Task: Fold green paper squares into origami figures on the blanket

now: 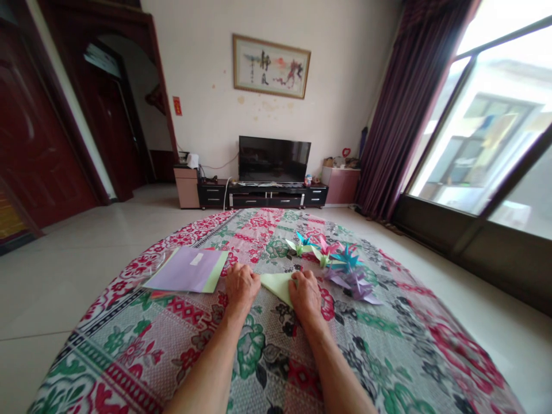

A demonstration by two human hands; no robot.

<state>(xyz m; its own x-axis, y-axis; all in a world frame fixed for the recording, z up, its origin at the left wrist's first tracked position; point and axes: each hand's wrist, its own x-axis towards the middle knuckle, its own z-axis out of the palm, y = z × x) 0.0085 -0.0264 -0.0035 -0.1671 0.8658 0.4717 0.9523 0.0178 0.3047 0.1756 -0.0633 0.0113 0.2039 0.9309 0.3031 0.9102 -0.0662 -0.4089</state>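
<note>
A pale green sheet of origami paper (pixel 276 284), folded to a triangle, lies on the patterned tablecloth between my two hands. My left hand (pixel 242 284) is closed at the paper's left corner, fingers curled, the fingertips partly hidden. On the right side, my right hand (pixel 306 292) grips the paper's other end with bent fingers. To the right rest several folded paper cranes: a purple one (pixel 360 286), a blue one (pixel 347 257), and green and pink ones (pixel 326 252) close behind. Left of my left hand is a stack of coloured paper (pixel 187 271), purple on top, in clear wrapping.
The round table's flowered cloth (pixel 194 351) reaches all around my arms. Beyond it stand a low black TV cabinet (pixel 267 198) and a television (pixel 274 160) against the wall. A purple curtain (pixel 390 115) and large window are at the right, dark red doors (pixel 38 126) at the left.
</note>
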